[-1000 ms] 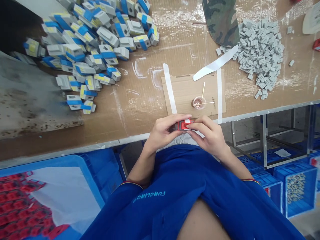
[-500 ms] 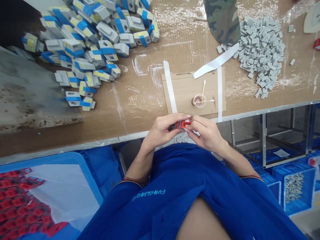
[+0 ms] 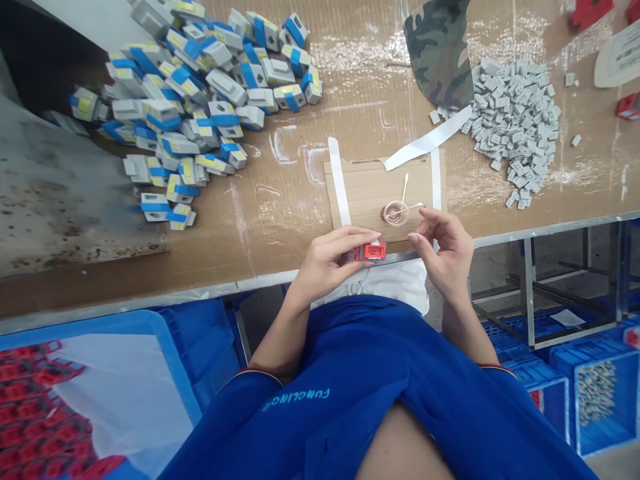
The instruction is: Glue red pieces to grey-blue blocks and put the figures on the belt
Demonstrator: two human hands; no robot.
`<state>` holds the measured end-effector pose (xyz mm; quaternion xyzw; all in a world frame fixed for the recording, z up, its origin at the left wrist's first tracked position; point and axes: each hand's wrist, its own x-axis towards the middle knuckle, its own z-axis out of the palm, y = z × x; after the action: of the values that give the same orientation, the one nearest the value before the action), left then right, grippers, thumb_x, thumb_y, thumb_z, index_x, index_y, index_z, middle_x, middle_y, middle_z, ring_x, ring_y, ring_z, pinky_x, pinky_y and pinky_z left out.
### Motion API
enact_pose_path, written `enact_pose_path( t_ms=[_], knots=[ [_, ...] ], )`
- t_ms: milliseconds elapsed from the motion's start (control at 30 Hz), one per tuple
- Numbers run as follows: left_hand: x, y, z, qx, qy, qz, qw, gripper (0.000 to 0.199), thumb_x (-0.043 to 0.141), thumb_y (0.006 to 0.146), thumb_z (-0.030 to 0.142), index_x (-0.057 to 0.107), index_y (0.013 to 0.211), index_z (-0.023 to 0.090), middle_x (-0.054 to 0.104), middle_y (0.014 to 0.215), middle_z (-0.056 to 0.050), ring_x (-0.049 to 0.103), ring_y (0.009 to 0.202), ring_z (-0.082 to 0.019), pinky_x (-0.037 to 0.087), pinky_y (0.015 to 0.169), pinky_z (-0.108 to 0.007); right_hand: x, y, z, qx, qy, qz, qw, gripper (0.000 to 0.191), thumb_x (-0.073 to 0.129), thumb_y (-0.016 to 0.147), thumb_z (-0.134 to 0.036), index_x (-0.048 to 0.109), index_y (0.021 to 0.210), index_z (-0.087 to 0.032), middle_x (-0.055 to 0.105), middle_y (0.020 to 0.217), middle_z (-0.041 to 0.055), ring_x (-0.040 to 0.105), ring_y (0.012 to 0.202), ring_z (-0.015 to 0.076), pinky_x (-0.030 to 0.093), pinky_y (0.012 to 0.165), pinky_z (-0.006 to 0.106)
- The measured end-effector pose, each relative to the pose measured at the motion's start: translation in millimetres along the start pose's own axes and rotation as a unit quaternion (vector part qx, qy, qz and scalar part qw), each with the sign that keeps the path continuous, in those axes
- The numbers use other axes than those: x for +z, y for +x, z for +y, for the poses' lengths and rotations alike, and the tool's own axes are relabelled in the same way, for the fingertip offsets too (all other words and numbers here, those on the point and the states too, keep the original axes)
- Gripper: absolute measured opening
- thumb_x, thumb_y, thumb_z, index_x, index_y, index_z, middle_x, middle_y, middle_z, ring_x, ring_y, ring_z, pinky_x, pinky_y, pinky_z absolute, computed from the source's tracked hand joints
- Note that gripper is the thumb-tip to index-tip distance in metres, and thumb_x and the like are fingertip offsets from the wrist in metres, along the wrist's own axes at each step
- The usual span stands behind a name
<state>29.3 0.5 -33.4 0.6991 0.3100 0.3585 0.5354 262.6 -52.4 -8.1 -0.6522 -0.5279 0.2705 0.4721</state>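
My left hand grips the red block, while my right fingers, parted beside the swab, risk tipping the cup if they snag it.

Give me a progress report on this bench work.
Seemingly done: red pieces lie in the blue crate at lower left. In hand: the left hand holds a red part, while the right hand is raised beside a swab in a small cup. Left: large heaps of grey pieces and blue-taped blocks.
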Motion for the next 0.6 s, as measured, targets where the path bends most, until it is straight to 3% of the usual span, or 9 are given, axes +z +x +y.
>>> enact_pose_path(
  t_ms=[233, 400, 600],
  knots=[
    [-1.0, -1.9, -2.0, -0.019, -0.018, -0.001, 1.000, 0.043, 0.087, 0.090, 0.024, 0.079, 0.133, 0.024, 0.082, 0.124, -0.014, 0.078, 0.111, -0.022, 0.063, 0.098, -0.035, 12.2, 23.9, 1.2, 0.033, 0.033, 0.029, 0.998, 0.038, 0.079, 0.096, -0.047, 0.074, 0.126, -0.025, 0.070, 0.083, -0.0027, 0.063, 0.069, 0.0124, 0.050, 0.061, 0.027],
    [-1.9, -2.7, -4.8, -0.019, -0.031, -0.001, 0.999, 0.046, 0.087, 0.090, 0.026, 0.078, 0.135, 0.024, 0.081, 0.123, -0.014, 0.078, 0.109, -0.022, 0.063, 0.093, -0.032, 6.5, 36.1, -3.6, 0.001, -0.010, -0.024, 1.000, 0.016, 0.077, 0.099, -0.038, 0.083, 0.102, -0.025, 0.073, 0.084, -0.0001, 0.061, 0.068, 0.0126, 0.053, 0.067, 0.030],
    [-2.9, -2.8, -3.5, -0.031, -0.028, -0.008, 0.999, 0.042, 0.086, 0.092, 0.029, 0.079, 0.133, 0.023, 0.081, 0.120, -0.014, 0.078, 0.106, -0.022, 0.063, 0.089, -0.032, -1.7, 34.4, -16.1, 0.007, 0.009, -0.038, 0.999, 0.016, 0.077, 0.099, -0.041, 0.085, 0.098, -0.027, 0.083, 0.095, 0.0030, 0.074, 0.081, 0.0175, 0.059, 0.070, 0.032]
  ],
)
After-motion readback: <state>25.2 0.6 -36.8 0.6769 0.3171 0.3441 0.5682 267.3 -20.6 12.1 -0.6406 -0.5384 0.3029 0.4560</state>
